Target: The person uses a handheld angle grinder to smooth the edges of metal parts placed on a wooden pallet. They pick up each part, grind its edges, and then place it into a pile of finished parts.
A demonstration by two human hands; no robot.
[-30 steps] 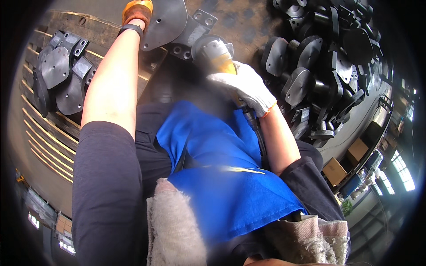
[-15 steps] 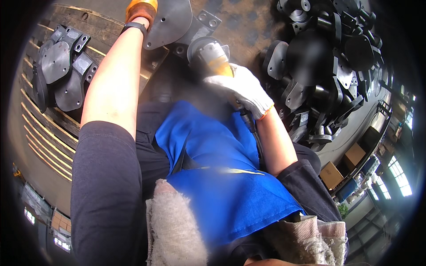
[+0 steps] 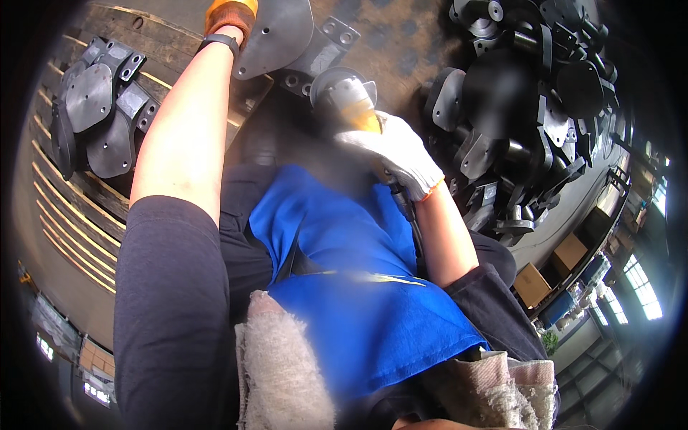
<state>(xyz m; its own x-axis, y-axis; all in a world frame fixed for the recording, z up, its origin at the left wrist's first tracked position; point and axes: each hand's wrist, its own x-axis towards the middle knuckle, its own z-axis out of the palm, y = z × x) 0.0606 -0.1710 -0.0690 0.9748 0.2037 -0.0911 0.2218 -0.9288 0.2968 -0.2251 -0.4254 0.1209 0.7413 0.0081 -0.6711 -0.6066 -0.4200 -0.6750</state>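
Note:
My right hand (image 3: pixel 398 152), in a white knit glove, is wrapped round a yellow-bodied angle grinder (image 3: pixel 358 113). Its round disc and guard sit at the near edge of a dark metal part, and I cannot tell whether the disc touches it. That part has a rounded flat plate (image 3: pixel 276 36) and a block with holes (image 3: pixel 330 44). At the top edge, my left hand (image 3: pixel 231 16) wears an orange and yellow glove. It is beside the plate's left side; its fingers are cut off by the frame, so its grip is hidden.
Several similar metal parts (image 3: pixel 111 107) lie on a slatted wooden pallet (image 3: pixel 72 208) at left. A large heap of dark metal parts (image 3: pixel 516 93) stands at right, close to my right arm. The grinder's cord (image 3: pixel 405 204) runs down along my right forearm. Cardboard boxes (image 3: pixel 534 284) are farther right.
My right hand and the grinder have shifted slightly right and down, away from the plate. My left hand has barely moved.

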